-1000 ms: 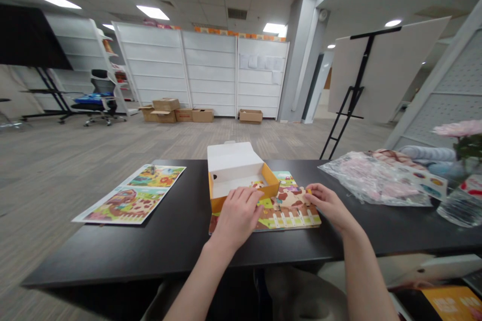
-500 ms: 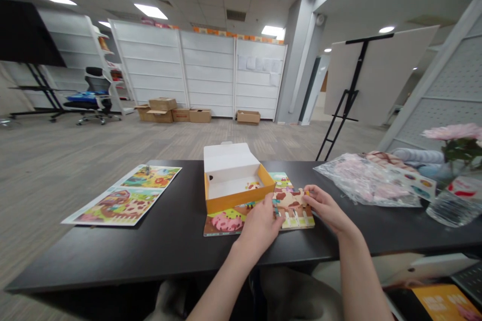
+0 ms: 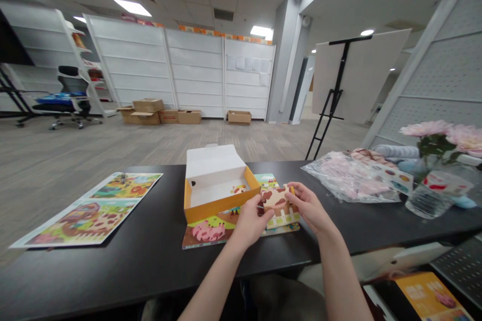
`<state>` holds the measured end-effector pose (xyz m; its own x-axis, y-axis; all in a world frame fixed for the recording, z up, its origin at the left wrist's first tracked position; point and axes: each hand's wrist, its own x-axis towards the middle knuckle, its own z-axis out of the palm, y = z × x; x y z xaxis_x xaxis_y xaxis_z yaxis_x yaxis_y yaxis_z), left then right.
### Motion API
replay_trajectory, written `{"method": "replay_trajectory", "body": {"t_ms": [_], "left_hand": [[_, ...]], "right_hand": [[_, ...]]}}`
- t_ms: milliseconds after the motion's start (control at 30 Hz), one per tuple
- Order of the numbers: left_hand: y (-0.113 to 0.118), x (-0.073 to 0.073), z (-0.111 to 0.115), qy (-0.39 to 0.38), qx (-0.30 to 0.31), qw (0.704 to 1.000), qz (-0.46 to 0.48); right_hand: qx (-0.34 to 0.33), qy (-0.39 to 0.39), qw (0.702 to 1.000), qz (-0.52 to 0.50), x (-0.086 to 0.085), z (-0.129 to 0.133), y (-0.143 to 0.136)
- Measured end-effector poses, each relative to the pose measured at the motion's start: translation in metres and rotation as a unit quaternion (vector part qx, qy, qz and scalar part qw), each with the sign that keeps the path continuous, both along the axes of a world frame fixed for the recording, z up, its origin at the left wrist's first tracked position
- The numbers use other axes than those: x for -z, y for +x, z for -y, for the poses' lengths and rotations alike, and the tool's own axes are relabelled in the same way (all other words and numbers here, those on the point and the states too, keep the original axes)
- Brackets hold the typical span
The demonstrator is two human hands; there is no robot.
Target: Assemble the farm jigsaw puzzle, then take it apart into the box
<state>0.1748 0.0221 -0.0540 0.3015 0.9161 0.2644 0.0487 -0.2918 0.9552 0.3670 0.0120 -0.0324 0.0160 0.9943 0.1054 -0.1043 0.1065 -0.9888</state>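
My left hand (image 3: 249, 220) and my right hand (image 3: 307, 205) grip opposite sides of a joined section of jigsaw puzzle (image 3: 277, 200) with a brown-spotted cow and a white fence. The section is raised a little and tilted toward me. Beneath it lies a colourful puzzle board (image 3: 208, 231) with pink pigs, partly covered by the section, my left hand and a box. That yellow box (image 3: 222, 205) with a white inside stands with its lid folded back, just beyond my left hand. A loose puzzle piece (image 3: 238, 189) rests inside the box.
At the left lies a printed picture sheet (image 3: 90, 210) with farm and animal scenes. To the right are a clear plastic bag (image 3: 350, 178) with pink contents and a clear vase (image 3: 429, 200) with pink flowers. A yellow-and-black box (image 3: 429, 293) sits lower right, below the table top.
Both hands have lifted the cow puzzle section off the board and tilted it up. The camera view has turned slightly right, shifting the scene left.
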Motion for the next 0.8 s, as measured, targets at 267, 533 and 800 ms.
{"method": "replay_trajectory", "body": {"t_ms": [267,533,800], "left_hand": [[-0.012,-0.006,-0.003,0.029,-0.047,0.998,0.037],[-0.032,-0.016,0.004,0.056,-0.141,0.988,0.023],[-0.055,-0.02,0.009,0.03,-0.145,0.987,0.065]], "right_hand": [[0.051,0.015,0.998,-0.045,-0.009,-0.007,-0.041],[0.001,0.018,1.0,-0.014,-0.01,-0.009,-0.071],[0.029,0.037,0.999,-0.006,-0.013,-0.011,-0.095]]}}
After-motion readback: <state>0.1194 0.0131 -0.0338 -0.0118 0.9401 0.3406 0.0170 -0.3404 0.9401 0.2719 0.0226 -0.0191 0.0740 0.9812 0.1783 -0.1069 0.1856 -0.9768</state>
